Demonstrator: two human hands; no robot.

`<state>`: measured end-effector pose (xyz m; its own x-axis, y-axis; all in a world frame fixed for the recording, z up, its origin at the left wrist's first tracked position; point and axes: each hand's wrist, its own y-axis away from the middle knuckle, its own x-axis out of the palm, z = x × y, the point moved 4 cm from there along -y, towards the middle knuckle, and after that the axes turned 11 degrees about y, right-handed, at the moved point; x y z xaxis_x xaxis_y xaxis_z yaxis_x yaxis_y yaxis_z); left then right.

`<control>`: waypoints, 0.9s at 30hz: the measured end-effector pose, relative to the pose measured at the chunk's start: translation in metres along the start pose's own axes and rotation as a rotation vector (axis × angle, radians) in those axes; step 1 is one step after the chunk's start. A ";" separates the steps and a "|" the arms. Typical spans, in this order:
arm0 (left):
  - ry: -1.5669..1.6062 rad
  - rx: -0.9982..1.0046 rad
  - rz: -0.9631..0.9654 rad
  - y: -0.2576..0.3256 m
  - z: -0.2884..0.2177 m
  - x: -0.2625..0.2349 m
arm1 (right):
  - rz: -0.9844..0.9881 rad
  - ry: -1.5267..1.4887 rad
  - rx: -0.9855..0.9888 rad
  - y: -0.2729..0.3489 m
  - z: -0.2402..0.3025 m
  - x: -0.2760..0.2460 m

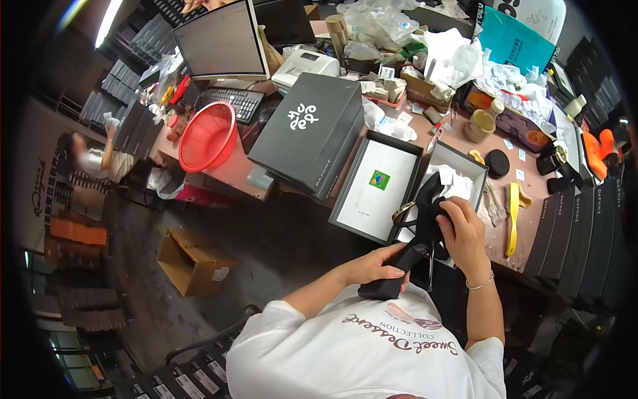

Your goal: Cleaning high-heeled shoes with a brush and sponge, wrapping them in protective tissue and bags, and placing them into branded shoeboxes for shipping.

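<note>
A black high-heeled shoe (421, 236) is in my hands above the front edge of the table. It is tilted, with a thin shiny heel pointing down toward me and a gold-coloured ring at its side. My left hand (380, 265) is closed round the lower end, thumb on top. At the upper end my right hand (462, 229) grips the black part with bent fingers. Whether a second shoe is in the bundle I cannot tell. Just beyond lies an open shoebox, its white-lined lid (362, 199) on the left and its tray (470, 163) holding white paper.
Left of the lid stands a closed dark shoebox (299, 133), then a red plastic basket (209, 136). A yellow-handled brush (512, 216), a black round tin (496, 163) and a jar (480, 126) lie to the right. Stacked shoeboxes (575, 233) border the right side. Another person (100, 159) sits far left.
</note>
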<state>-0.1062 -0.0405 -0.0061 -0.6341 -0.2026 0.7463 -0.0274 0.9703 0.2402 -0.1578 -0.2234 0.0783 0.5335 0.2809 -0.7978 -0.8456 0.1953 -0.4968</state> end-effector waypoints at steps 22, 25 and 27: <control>-0.138 0.061 0.028 0.015 -0.003 -0.002 | 0.114 -0.365 0.378 -0.003 -0.039 0.053; -0.016 0.054 -0.089 0.011 -0.012 -0.018 | -0.043 -0.698 0.634 0.015 -0.054 0.032; 0.137 0.121 -0.185 0.010 -0.014 -0.028 | -0.169 -0.707 0.665 0.021 -0.048 0.015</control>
<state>-0.0777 -0.0267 -0.0160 -0.4995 -0.3858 0.7757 -0.2308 0.9223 0.3101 -0.1688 -0.2602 0.0396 0.7169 0.6552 -0.2382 -0.6911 0.7129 -0.1190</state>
